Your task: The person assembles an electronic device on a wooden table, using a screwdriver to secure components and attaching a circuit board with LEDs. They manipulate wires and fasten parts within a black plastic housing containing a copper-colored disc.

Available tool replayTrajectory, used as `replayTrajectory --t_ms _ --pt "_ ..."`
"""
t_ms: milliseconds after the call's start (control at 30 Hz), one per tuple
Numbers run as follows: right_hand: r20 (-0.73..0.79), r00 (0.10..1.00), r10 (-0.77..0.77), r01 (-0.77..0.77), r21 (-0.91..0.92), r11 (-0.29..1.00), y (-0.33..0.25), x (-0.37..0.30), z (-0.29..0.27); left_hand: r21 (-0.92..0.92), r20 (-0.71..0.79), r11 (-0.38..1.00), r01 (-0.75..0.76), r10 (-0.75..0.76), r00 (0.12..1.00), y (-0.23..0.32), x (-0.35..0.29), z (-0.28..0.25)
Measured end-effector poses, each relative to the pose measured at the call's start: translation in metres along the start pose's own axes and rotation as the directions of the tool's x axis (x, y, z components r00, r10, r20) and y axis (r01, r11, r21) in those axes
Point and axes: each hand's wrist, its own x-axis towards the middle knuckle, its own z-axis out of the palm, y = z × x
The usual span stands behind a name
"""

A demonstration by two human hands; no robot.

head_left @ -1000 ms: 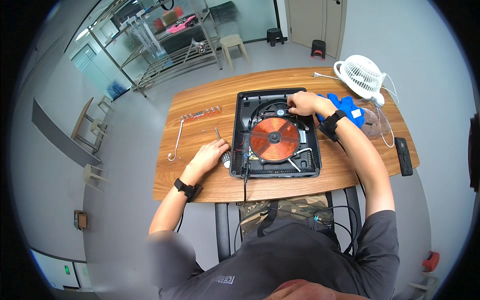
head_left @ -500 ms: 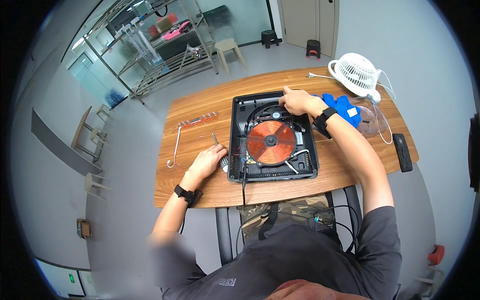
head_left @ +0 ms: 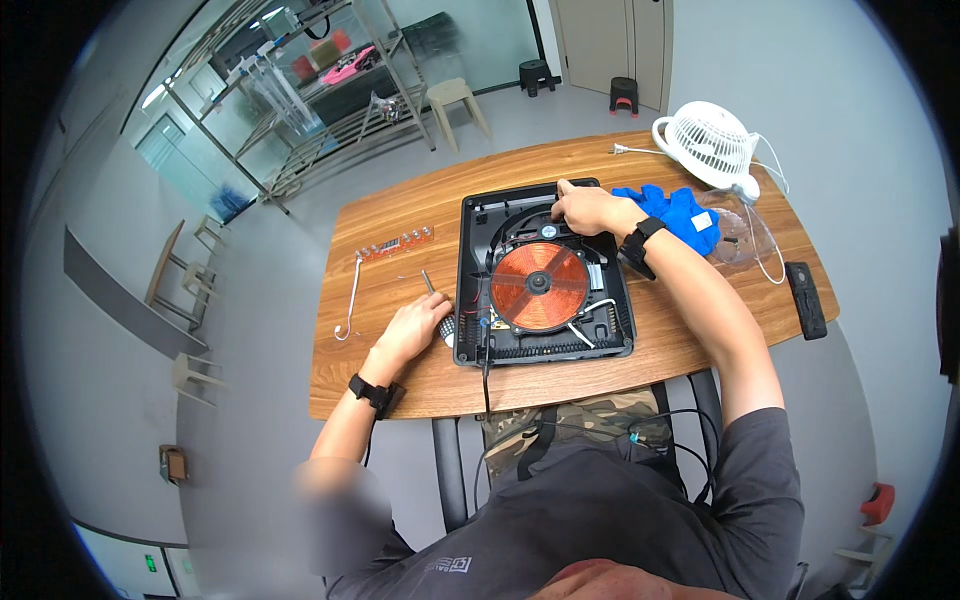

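opened induction-cooker housing point(head_left: 476, 232): set on wooden surface point(head_left: 390, 285) | left hand point(head_left: 412, 327): fingers closed round screwdriver point(head_left: 447, 330) beside it | right hand point(head_left: 592, 210): fingers curled over rear-right part, grip cannot be told | handling: housing best steadied by its edge, copper coil point(head_left: 539, 284) and white wire point(head_left: 601, 303) kept unpressed

Grey floor point(head_left: 270, 350); plain pale wall point(head_left: 800, 120) at right; taupe door point(head_left: 612, 50) up top, 2 low black stools point(head_left: 624, 92) near it; glass partition point(head_left: 490, 40) behind metal rack point(head_left: 350, 132); 1 beige stool point(head_left: 452, 92) beside rack; wooden side table point(head_left: 165, 262) and 3 pale stools point(head_left: 182, 371) at left.
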Motion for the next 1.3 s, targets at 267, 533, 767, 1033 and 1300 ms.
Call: replayTrajectory --t_ms 267,533,767,1033,1300 --pt "-0.060 0.994 0.087 -0.086 0.026 0.996 -0.006 0.000 -0.008 0.022 0.023 0.999 0.025 -0.026 0.999 0.001 -0.002 -0.001" --pt "-0.072 0.994 0.084 -0.082 0.026 0.996 -0.009 0.010 -0.002 0.021 0.042 0.999 0.043 -0.044 0.998 0.005 -0.001 -0.004" --pt "-0.087 0.995 -0.053 0.062 0.101 0.993 -0.003 0.023 0.015 0.000 0.020 0.999 0.039 -0.039 0.999 0.005 0.000 -0.004" --pt "-0.023 0.995 0.097 -0.096 0.048 0.994 -0.019 0.016 -0.018 0.018 0.012 0.999 0.049 -0.049 0.999 0.003 -0.005 0.001" --pt "0.024 0.999 0.046 -0.045 -0.049 0.998 -0.011 0.009 -0.012 0.018 -0.005 0.999 0.037 -0.037 0.999 0.002 -0.004 0.001"
